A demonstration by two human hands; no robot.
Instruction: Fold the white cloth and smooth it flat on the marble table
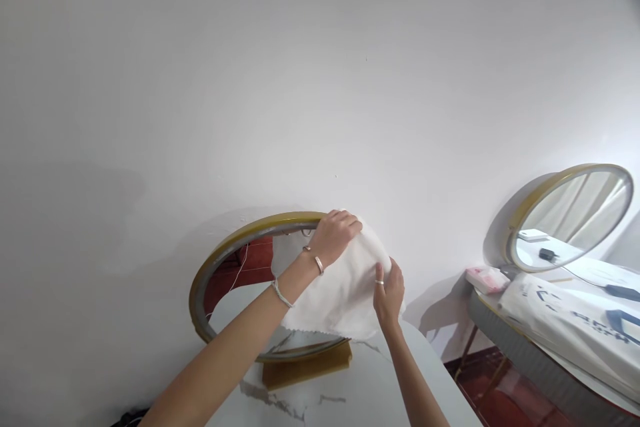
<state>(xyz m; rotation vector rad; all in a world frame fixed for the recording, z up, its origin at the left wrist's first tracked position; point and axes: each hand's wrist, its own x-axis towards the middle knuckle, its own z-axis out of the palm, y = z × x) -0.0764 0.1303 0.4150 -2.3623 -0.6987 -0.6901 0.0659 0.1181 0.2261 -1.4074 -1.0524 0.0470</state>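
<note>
An oval mirror (235, 310) with a gold frame (260, 221) stands on a gold base (305, 368) against the wall. A white cloth (330, 300) hangs over its right part and wraps the frame's edge there. My left hand (336, 237), with bracelets at the wrist, is closed over the cloth at the frame's top. Lower down on the right side, my right hand (390, 290), a ring on its thumb, grips the cloth around the rim. Most of the mirror's right half is hidden under the cloth.
The mirror's base rests on a white marbled tabletop (420, 380) close to the plain wall (320, 80). To the right, another table holds a second gold-framed mirror (575, 220), a pink-and-white packet (487, 279) and a white printed bag (565, 320). Red floor (515, 393) shows below.
</note>
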